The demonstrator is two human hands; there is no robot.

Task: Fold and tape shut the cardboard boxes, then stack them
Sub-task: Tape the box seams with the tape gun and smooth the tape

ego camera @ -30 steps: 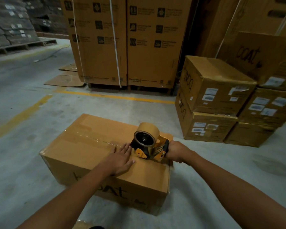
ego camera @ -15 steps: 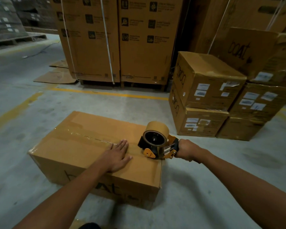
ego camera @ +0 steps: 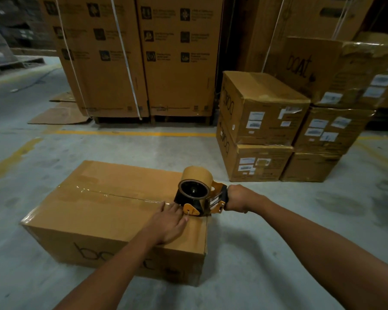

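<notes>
Taping the box (ego camera: 99, 211), flat on the floor (ego camera: 267, 253), flaps closed, clear tape (ego camera: 112, 195) along its top seam. Pressing on the box top near its right end with the left hand (ego camera: 169, 223), fingers straight and close together, probably to keep the flaps level. Gripping the tape dispenser (ego camera: 196, 193) at the box's right edge with the right hand (ego camera: 238, 198), fingers curled round its handle, likely to carry tape over that edge.

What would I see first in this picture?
You'd see the orange tape dispenser with its big brown roll, gripped by the right hand at the right end of the cardboard box. The left hand presses flat on the box top beside it. Behind, on the right, labelled boxes sit stacked.
</notes>
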